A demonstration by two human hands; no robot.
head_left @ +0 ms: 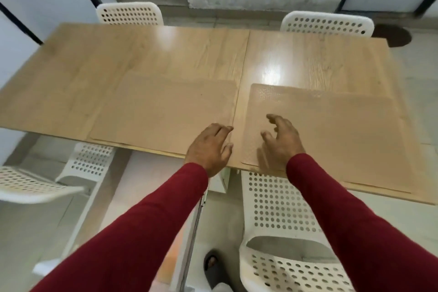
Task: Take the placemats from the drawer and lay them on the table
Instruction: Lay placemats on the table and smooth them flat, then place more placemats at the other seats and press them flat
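Note:
Two tan placemats lie flat on the light wooden table [166, 50], side by side along its near edge. The left placemat [163, 111] reaches the seam in the tabletop. The right placemat [331, 130] has a dotted texture and runs to the near right edge. My left hand [211, 147] hovers over the near right corner of the left mat, fingers loosely curled and holding nothing. Over the near left part of the right mat is my right hand [282, 140], fingers spread and empty. Both arms wear dark red sleeves.
White perforated chairs stand around the table: two at the far side [130, 14] [327, 23], one at the near right [284, 220] and one at the near left [35, 185]. A dark floor mat [393, 34] lies beyond the far right corner. A sandalled foot [213, 265] shows below.

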